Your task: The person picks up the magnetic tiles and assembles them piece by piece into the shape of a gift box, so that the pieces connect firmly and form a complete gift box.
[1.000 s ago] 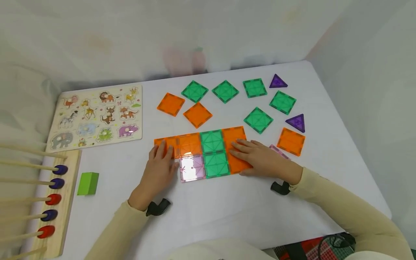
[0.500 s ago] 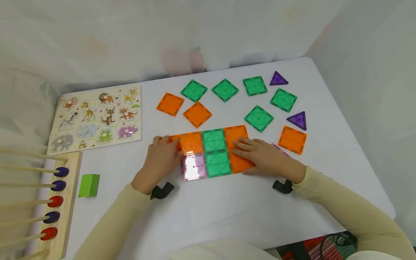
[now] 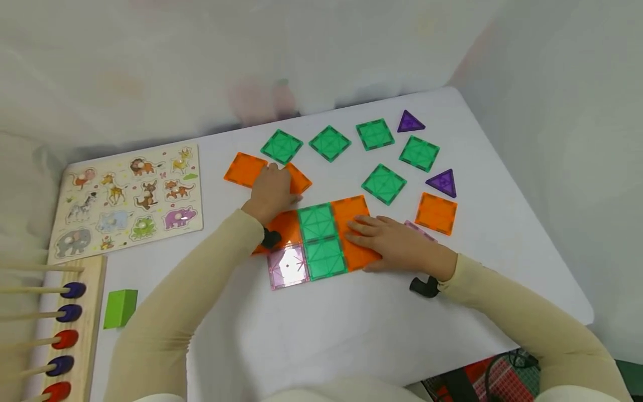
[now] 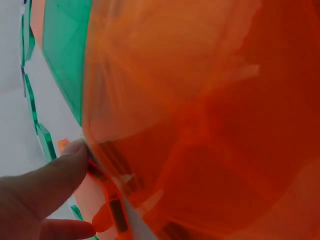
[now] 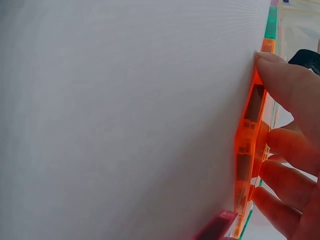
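Observation:
My left hand [image 3: 270, 192] is over the back orange square magnetic tile [image 3: 300, 179], thumb at the near edge and fingers bent over the far side. In the left wrist view, the thumb [image 4: 55, 172] touches an orange tile edge; the fingertips' contact is partly hidden. My right hand [image 3: 397, 243] rests on the orange right end [image 3: 344, 209] of a flat tile sheet, its thumb [image 5: 280, 75] against the edge. Green tiles [image 3: 325, 259] and a clear pink tile [image 3: 288, 266] join this sheet. The left forearm covers part of its left end.
Several loose green square tiles [image 3: 384, 184], purple triangles [image 3: 443, 183] and an orange tile [image 3: 436, 214] lie behind and right. A pink tile [image 3: 421, 230] is partly under the right wrist. At left are an animal puzzle board [image 3: 125, 206], green block [image 3: 120, 308] and bead rack [image 3: 90, 312].
My left hand has left the sheet's left end and moved up to the loose orange tiles. The right hand stays on the sheet's right end. The head view has shifted slightly.

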The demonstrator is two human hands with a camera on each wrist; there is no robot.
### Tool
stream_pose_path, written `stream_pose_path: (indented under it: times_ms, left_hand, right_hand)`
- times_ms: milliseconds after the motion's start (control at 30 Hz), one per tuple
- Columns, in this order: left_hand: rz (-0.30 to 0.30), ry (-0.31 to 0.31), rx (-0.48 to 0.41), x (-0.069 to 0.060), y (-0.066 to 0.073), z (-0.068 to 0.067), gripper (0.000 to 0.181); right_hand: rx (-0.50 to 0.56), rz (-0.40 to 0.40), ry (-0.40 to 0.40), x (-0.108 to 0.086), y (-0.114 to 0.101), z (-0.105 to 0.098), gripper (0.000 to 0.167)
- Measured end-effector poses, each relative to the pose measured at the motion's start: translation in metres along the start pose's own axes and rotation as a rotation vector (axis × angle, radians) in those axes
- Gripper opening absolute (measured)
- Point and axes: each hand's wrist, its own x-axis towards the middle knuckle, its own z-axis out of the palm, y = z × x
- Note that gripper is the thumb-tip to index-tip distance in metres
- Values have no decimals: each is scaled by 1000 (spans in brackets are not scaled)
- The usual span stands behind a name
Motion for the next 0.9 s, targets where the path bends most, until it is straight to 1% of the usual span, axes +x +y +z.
stream_pose_path:
  times_ms: [67, 133, 200, 267, 333, 400, 433, 500, 533, 600, 633, 700, 733, 800, 900]
  left_hand:
    - [21, 14, -6, -4, -3, 0, 40]
    - [56, 26, -6, -11, -6, -1, 40]
    - [89, 37, -6, -21, -10, -2, 41]
    - [128, 57, -3, -35, -15, -4, 44]
    - [164, 72, -13, -55, -20, -7, 46]
    - [193, 68, -45, -80, -25, -11, 48]
    - [208, 56, -61, -92, -27, -12, 51]
    - [241, 46, -83, -119, -32, -9, 55]
    - [257, 45, -86, -133, -36, -5, 56]
    - [292, 54, -66, -158, -42, 6, 61]
    - [311, 63, -47, -169, -46, 12, 62]
    - [352, 103, -5, -185, -51, 26, 63]
    - [367, 122, 12, -190, -53, 31, 62]
    - [384, 164, 41, -195, -55, 42, 63]
    - [408, 207, 84, -194, -56, 53, 62]
  right_hand:
    - [-1, -6, 0, 2, 0, -1, 73]
    - [11, -9, -2, 3, -1, -2, 74]
    - [29, -10, 3, 2, -1, -2, 74]
    - [41, -9, 14, 2, 0, -1, 74]
    - [49, -7, 24, 0, 0, 0, 74]
    - [52, -7, 34, 0, 0, 2, 74]
    - [54, -3, 37, -2, 1, 2, 74]
    - [56, 2, 40, -4, 1, 3, 73]
    - [59, 4, 41, -4, 1, 3, 73]
    - [59, 4, 38, -5, 0, 1, 73]
    - [59, 4, 35, -5, 0, 1, 73]
    - [57, 6, 32, -5, -1, 0, 73]
    - [57, 4, 34, -5, -1, 0, 73]
    - [57, 1, 38, -4, 0, 0, 73]
    - [60, -8, 34, -2, -1, 2, 73]
